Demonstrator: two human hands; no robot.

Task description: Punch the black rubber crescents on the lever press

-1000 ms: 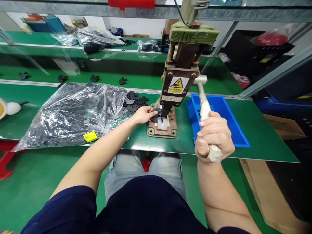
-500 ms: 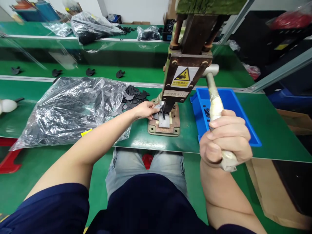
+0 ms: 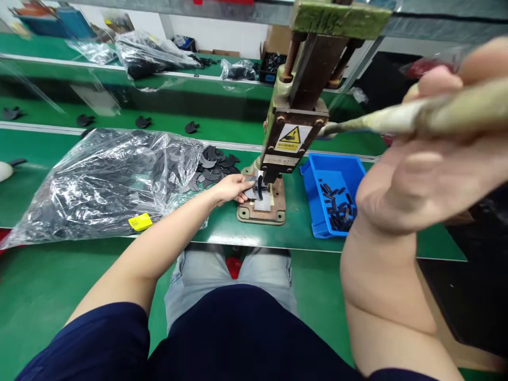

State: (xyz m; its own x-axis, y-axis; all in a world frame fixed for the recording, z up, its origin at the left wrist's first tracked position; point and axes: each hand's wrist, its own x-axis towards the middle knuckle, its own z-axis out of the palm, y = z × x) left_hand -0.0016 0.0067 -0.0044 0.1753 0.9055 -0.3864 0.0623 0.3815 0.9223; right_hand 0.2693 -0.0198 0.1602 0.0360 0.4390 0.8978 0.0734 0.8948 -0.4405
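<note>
A hand press (image 3: 291, 127) with a yellow warning sticker stands on the green bench. My left hand (image 3: 232, 188) pinches a small black curved piece (image 3: 254, 186) on the press's base plate, right under the punch. My right hand (image 3: 428, 159) is raised close to the camera, closed round the taped press lever (image 3: 400, 117), which now runs nearly level to the machine. A heap of loose black curved pieces (image 3: 212, 166) lies just left of the press.
A large clear plastic bag (image 3: 107, 180) of black pieces covers the bench's left part. A blue bin (image 3: 317, 206) with several small black offcuts sits right of the press. More bags and scattered pieces lie on the far benches.
My right hand has swung the lever up from low beside the bin to nearly level, near the camera, uncovering the bin. My left hand stays at the base plate.
</note>
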